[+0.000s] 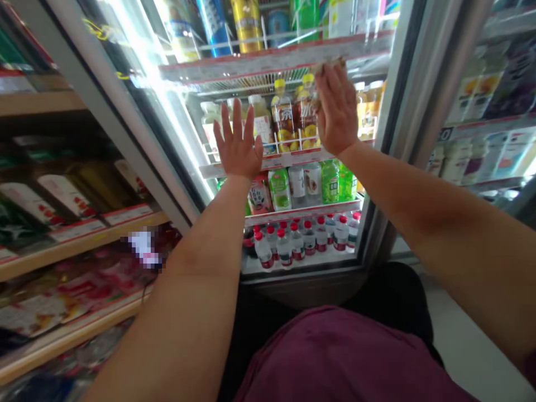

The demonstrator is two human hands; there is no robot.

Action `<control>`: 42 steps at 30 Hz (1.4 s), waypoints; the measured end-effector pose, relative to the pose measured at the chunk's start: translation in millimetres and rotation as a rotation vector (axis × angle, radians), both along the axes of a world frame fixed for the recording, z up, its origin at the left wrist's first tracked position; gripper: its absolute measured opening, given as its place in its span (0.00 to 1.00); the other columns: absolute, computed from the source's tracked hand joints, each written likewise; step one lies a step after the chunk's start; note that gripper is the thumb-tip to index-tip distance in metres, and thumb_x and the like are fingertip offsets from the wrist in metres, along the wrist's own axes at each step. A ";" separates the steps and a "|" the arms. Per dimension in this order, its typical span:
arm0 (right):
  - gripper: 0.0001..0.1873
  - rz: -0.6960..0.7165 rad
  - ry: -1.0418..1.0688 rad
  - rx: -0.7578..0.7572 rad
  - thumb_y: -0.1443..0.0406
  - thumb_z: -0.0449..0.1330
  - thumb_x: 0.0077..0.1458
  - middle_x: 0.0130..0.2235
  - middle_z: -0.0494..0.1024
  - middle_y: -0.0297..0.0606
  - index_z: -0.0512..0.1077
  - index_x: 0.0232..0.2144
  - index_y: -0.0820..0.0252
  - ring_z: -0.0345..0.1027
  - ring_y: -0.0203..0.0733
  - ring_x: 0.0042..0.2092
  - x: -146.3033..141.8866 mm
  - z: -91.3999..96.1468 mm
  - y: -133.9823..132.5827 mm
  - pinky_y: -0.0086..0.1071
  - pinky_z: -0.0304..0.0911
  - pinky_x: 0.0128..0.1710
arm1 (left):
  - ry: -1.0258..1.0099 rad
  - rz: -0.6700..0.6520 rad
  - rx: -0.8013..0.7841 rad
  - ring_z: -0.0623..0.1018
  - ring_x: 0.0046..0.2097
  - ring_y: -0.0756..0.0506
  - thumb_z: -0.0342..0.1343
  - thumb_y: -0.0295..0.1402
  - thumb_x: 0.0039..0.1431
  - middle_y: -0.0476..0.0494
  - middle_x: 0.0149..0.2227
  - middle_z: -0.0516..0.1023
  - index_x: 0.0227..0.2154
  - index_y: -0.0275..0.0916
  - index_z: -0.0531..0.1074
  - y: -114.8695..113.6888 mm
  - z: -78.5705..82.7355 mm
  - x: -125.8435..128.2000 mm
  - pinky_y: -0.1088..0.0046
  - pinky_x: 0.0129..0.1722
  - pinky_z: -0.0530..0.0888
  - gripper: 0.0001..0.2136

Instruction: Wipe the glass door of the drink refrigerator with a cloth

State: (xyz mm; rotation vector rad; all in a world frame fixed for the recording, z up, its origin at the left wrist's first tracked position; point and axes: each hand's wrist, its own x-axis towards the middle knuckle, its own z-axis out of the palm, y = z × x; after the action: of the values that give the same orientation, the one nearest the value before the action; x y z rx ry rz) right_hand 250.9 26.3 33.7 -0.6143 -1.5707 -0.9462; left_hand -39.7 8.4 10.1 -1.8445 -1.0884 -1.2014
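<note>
My left hand (238,148) is spread flat with fingers apart, apparently resting on the glass door (268,81) of a lit drinks fridge. It holds nothing. Higher up and to the right, my right hand (338,114) presses flat on a pale brownish cloth (331,66), whose edge shows past the fingertips; most of it is hidden beneath the palm. Behind the hands, tea bottles with yellow caps (285,120) stand on a shelf. White-capped bottles (260,114) are beside them, partly covered by my left hand.
Green-labelled bottles (279,190) and small red-capped water bottles (297,243) fill the lower shelves, with cans (246,25) above. Wooden shelves (84,240) of bottles stand close on the left. A metal door frame (427,100) and another fridge section are at right.
</note>
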 end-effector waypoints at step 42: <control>0.34 -0.159 -0.149 -0.203 0.56 0.45 0.74 0.78 0.62 0.40 0.62 0.75 0.61 0.50 0.56 0.80 -3.9 -11.4 -21.9 0.63 0.48 0.79 | -0.102 -0.039 -0.215 0.21 0.78 0.52 0.42 0.51 0.73 0.76 0.80 0.36 0.81 0.52 0.50 -32.6 6.4 13.5 0.58 0.79 0.19 0.36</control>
State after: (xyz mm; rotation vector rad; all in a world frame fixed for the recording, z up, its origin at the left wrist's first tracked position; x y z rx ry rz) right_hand 247.1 4.4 22.3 -0.8369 -1.7862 -0.9753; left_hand -26.2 -24.2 16.5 -1.9913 -1.2861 -1.2545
